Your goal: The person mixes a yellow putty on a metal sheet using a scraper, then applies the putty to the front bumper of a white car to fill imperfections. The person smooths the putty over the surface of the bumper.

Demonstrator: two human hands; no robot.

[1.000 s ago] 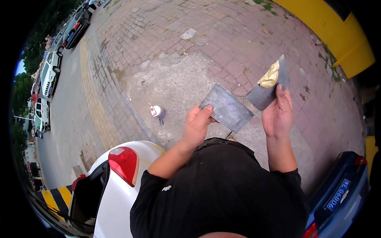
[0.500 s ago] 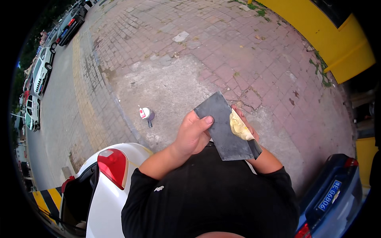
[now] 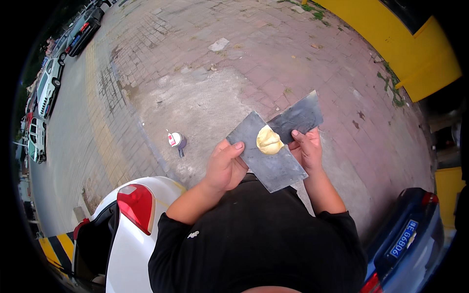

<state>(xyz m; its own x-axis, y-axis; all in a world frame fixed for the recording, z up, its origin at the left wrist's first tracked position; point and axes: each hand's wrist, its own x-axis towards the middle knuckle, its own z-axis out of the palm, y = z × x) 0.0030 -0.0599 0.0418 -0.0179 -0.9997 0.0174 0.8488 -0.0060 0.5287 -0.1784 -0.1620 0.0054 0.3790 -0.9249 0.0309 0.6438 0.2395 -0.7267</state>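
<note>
My left hand (image 3: 225, 165) is closed on a dark grey flat putty spreader (image 3: 273, 171), its thumb pressed on the upper face. On that plate, near its right edge, sits a mound of pale yellow putty (image 3: 268, 140). A second dark grey spreader (image 3: 299, 117) is gripped in my right hand (image 3: 308, 149), the thumb on top and the fingers behind. This second plate slants up to the right, and its lower left end meets the putty and the first plate's edge.
A can with a white top (image 3: 178, 140) stands on the concrete ahead to the left. The rear of a white car (image 3: 161, 195) with a red lamp is close on my left. A dark blue car (image 3: 405, 239) is at the right, a yellow structure (image 3: 415, 49) beyond it.
My right hand has turned its spreader, so its broad face now shows and points up to the right. The putty now lies as a rounder mound on the left hand's plate.
</note>
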